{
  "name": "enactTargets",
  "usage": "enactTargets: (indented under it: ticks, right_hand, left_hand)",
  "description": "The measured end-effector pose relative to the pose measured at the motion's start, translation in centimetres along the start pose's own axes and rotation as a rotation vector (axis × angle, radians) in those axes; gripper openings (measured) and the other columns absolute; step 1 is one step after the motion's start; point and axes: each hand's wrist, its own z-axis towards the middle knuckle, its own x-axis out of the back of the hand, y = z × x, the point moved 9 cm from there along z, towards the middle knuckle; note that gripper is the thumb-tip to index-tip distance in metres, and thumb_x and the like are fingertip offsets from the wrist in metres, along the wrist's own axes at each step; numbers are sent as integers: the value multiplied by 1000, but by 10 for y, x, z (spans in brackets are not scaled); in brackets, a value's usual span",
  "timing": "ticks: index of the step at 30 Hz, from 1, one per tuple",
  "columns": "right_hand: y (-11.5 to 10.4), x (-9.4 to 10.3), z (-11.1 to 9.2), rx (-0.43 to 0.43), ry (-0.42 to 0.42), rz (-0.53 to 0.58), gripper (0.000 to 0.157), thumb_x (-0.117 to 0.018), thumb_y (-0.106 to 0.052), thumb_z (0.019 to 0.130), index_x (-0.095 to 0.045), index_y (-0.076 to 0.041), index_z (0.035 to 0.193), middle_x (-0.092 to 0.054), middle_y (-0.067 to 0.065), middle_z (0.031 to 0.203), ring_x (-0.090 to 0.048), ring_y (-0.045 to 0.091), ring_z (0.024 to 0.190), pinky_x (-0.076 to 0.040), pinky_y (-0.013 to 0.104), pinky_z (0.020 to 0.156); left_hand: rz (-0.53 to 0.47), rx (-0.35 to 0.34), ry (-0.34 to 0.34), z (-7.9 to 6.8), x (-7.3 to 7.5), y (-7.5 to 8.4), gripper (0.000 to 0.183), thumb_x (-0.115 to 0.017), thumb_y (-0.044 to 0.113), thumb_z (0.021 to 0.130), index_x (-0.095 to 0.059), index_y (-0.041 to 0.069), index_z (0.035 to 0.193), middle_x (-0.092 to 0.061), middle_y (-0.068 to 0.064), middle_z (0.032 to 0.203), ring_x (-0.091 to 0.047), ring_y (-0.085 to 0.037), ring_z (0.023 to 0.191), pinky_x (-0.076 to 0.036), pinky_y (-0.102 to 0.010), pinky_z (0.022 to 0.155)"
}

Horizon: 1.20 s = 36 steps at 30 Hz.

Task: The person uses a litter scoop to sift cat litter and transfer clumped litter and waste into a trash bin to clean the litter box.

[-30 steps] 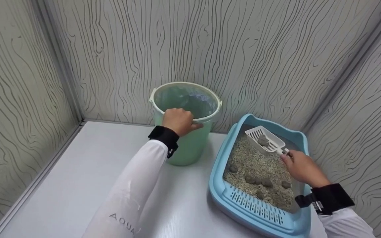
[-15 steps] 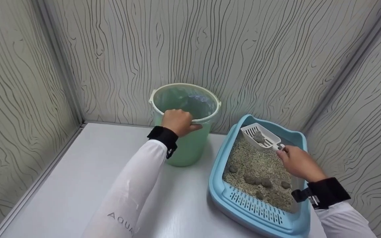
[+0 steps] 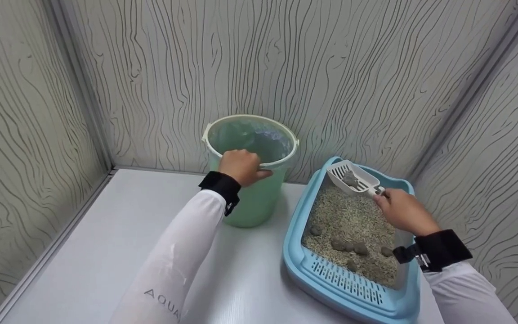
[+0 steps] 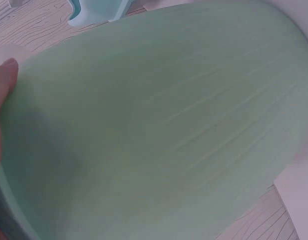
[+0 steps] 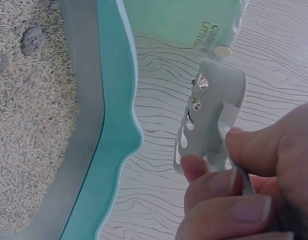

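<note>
My left hand [image 3: 242,167] grips the near rim of a green trash bin [image 3: 252,202] lined with a thin bag; in the left wrist view the bin's green wall [image 4: 158,120] fills most of the picture, the thumb [image 4: 9,72] at its left edge. With my right hand [image 3: 405,210] I hold a white slotted litter scoop [image 3: 367,184] by its handle, over the back of a blue litter box [image 3: 295,243]. A grey clump [image 3: 350,178] lies in the scoop. In the right wrist view the scoop [image 5: 213,100] is seen from its slotted side, fingers curled round the handle.
Granular litter [image 3: 353,211] with several dark clumps [image 3: 360,248] fills the box. A slotted step [image 3: 346,280] runs along its front. Wood-patterned walls [image 3: 173,81] enclose the white table [image 3: 106,243] at the back and sides.
My right hand has lifted the scoop with its clump slightly up and to the left, toward the back rim of the litter box. The left hand stays on the bin's rim.
</note>
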Motion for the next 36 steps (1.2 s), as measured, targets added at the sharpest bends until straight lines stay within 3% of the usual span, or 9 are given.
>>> enactTargets:
  ticks: [8,14,19,26,31,34,36]
  right_hand:
    - [-18,15,23,-25,-10,4,36,-47,-32,111,-55,-9,85,-46,-1,69,-44,15,59,-38,32,54]
    - [-41,28,46,-70,-95,63,37,-44,-36,112,-59,-5,98,-44,-3,72,-40,12,58,-36,27,50]
    - [-72,40,68,-39,-90,39,41,-44,-37,112,-65,-2,112,-45,-2,74,-41,12,59,-36,28,51]
    - [-111,41,97,-8,-65,41,38,-46,-37,111,-63,-8,93,-41,-3,68,-36,12,57,-32,29,52]
    - [-137,34,114,11,-45,42,35,-44,-30,109,-61,-7,88,-40,-3,65,-35,11,55,-32,29,53]
    - [-150,27,120,25,-10,33,34,-45,-25,107,-68,-1,106,-50,4,75,-40,15,58,-37,33,60]
    - [-157,23,121,36,29,15,37,-46,-23,108,-66,3,126,-64,14,92,-53,22,67,-46,38,71]
  left_hand:
    - [52,-5,22,0,-2,1,70,-60,70,95,-33,18,57,-34,3,55,-37,-19,54,-33,-40,49]
    - [65,-6,27,3,-3,1,69,-59,70,95,-34,19,58,-35,2,55,-38,-19,54,-32,-40,49]
    - [66,-5,34,5,-1,3,68,-60,71,95,-36,19,59,-34,3,56,-38,-18,54,-32,-39,49]
    - [59,-4,36,4,-1,7,68,-60,71,94,-35,19,59,-32,3,56,-37,-19,54,-31,-39,48]
    - [61,6,58,4,2,7,69,-62,72,93,-35,19,58,-32,2,55,-37,-19,53,-30,-40,48]
    - [61,7,69,2,4,9,71,-63,72,93,-33,19,56,-32,3,54,-38,-19,52,-29,-40,48]
    - [61,3,75,1,5,11,71,-63,71,92,-33,18,56,-31,3,53,-38,-19,51,-29,-40,47]
